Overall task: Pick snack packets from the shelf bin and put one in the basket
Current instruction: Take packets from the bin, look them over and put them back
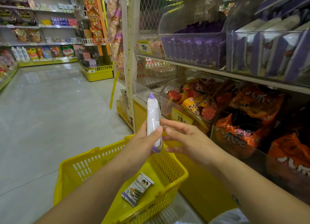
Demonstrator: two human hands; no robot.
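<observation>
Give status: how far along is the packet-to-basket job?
Done: one snack packet already lies in the yellow basket. In hand: the left hand pinches a purple-white packet upright, and the right hand is open beside it. Left: probably drop or reshelve the held one.

A self-service shop: long shelves [42, 26] of packaged goods line a tiled aisle [50, 106], yellow price tags [182, 118] front clear bins [169, 22] of snack packets [251, 106], snack strips [94, 22] hang from a rack, and a yellow shopping basket [70, 163] sits in the foreground.
</observation>
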